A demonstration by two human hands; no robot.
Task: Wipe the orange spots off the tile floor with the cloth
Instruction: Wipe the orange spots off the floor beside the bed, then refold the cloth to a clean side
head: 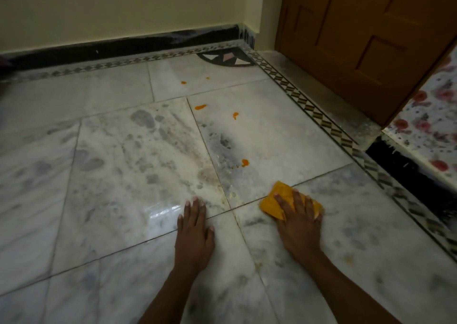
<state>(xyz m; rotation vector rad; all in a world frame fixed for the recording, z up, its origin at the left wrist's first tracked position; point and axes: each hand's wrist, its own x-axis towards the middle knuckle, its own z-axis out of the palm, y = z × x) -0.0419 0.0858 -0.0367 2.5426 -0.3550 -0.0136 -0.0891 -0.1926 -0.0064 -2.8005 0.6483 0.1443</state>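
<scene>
My right hand [300, 216] lies flat on a folded yellow-orange cloth [274, 201] and presses it onto the marble tile floor [123, 175]. My left hand [195, 227] rests palm down on the bare tile to the left, fingers together, holding nothing. The nearest orange spot [245, 162] sits a short way beyond the cloth, with small specks beside it. Farther off lie an elongated orange spot [200, 106] and another orange spot [235, 115]. Two small orange spots [183, 82] lie near the far corner.
A patterned border strip [319, 116] runs along the right side of the floor. Behind it stands a brown wooden door [358, 31]. A cream wall with a black skirting [123, 44] closes the far side. A speckled tiled ledge [430, 125] rises at the right.
</scene>
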